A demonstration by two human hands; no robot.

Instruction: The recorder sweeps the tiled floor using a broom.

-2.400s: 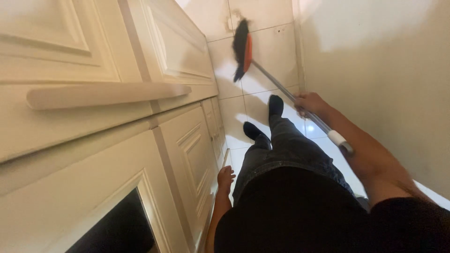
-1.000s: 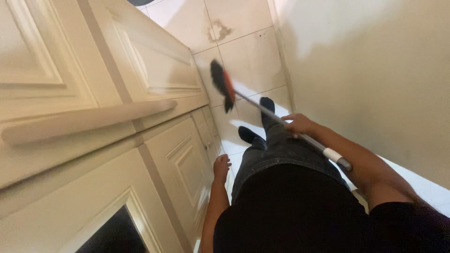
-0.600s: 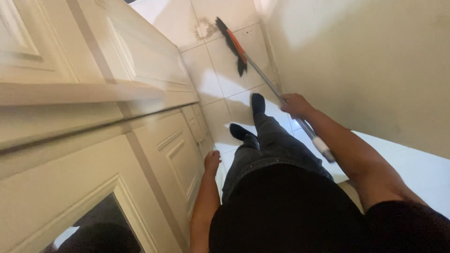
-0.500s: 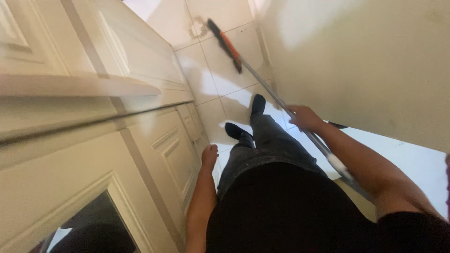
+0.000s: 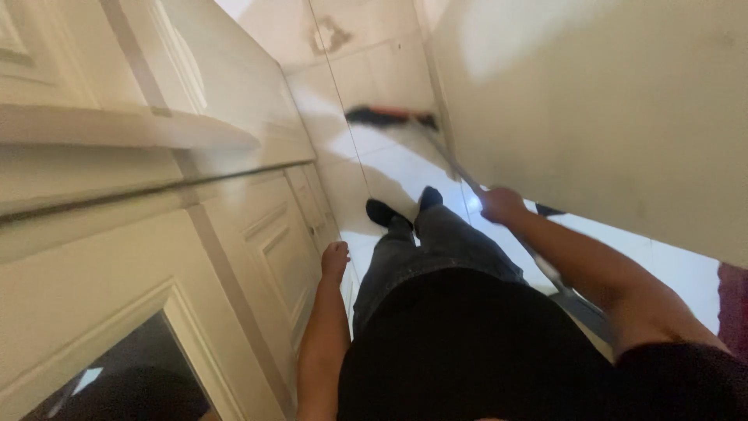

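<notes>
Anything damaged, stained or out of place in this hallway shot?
Yes: a brownish, ring-shaped stain marks a pale floor tile at the far end, beyond the broom head. Otherwise nothing stands out. The right hand grips the broom handle; the left hand hangs beside the cream cabinet doors.

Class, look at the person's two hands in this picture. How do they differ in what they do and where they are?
1. The right hand is closed around the broom handle; the left hand holds nothing.
2. The right hand reaches forward near the wall; the left hand hangs at the side, close to the cream cabinet door.
Both are bare.
</notes>
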